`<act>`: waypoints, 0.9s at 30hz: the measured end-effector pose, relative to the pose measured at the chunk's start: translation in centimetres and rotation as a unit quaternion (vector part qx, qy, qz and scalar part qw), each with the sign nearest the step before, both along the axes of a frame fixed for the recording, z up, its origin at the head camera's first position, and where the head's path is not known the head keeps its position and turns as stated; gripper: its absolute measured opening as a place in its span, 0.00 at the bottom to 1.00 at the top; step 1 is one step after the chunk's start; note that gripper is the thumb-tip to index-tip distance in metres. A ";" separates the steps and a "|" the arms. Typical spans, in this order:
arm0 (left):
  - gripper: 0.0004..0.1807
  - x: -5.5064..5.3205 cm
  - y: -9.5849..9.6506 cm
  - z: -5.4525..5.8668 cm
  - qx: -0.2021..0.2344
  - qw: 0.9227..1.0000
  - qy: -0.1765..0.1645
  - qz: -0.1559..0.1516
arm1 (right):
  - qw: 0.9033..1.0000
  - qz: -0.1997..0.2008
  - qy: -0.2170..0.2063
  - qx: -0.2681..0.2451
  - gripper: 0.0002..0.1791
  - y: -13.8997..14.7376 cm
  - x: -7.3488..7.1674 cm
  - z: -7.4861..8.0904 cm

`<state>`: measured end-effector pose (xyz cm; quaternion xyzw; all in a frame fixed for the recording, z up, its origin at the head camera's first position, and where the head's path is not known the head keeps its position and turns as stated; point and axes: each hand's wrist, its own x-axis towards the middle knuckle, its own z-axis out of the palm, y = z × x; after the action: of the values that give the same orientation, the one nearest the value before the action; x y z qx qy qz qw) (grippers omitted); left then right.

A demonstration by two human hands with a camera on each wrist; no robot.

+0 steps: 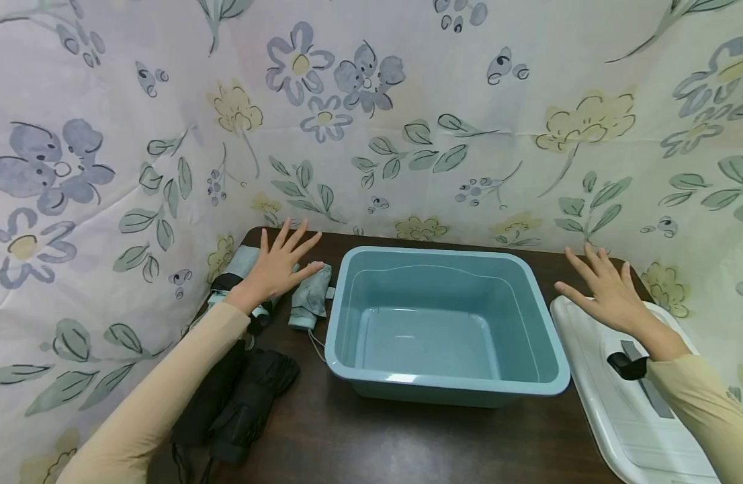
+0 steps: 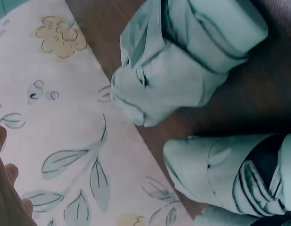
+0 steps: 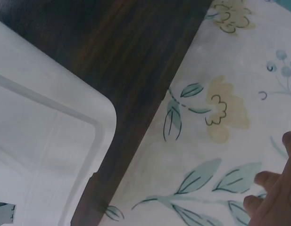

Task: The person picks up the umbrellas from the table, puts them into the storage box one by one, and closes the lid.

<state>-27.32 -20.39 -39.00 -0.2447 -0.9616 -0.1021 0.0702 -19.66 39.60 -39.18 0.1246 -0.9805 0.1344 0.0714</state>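
Observation:
My left hand (image 1: pixel 277 269) is raised with its fingers spread, holding nothing, above several folded umbrellas at the table's left. Closest beneath it lie a short grey-green umbrella (image 1: pixel 311 296) with a white cord and a pale teal umbrella (image 1: pixel 243 259); the left wrist view shows a pale teal umbrella (image 2: pixel 206 165) below another bundled one (image 2: pixel 173 70). Over a white lid (image 1: pixel 601 376) on the right, my right hand (image 1: pixel 610 296) also hovers with fingers extended and nothing in it. Between the hands stands a blue-green plastic tub (image 1: pixel 444 383) with nothing inside.
Two black folded umbrellas (image 1: pixel 250 403) with straps lie at the front left, partly behind my left forearm. Floral cloth (image 1: pixel 420 181) hangs behind and beside the dark wooden table (image 1: pixel 371 437). The lid has a grey handle (image 1: pixel 656 400), and a black band (image 1: pixel 627 365) sits at my right wrist.

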 end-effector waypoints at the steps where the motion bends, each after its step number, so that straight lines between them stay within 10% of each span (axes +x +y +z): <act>1: 0.38 0.1 0.1 0.1 0.003 1.000 -0.003 -0.004 | 1.000 0.005 -0.003 -0.011 0.41 0.0 0.0 0.1; 14: 0.36 2.1 0.0 0.3 0.073 0.996 -0.043 -0.033 | 0.989 0.036 0.004 -0.140 0.38 -0.7 1.0 1.0; 27: 0.35 5.7 -2.1 1.1 0.129 0.968 -0.196 -0.092 | 0.975 0.102 -0.031 -0.194 0.37 -4.6 3.4 2.5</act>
<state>-21.59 -22.51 -37.87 -0.2964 -0.9086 -0.2776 -0.0980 -16.31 35.01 -36.69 0.2030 -0.9197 0.3325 0.0495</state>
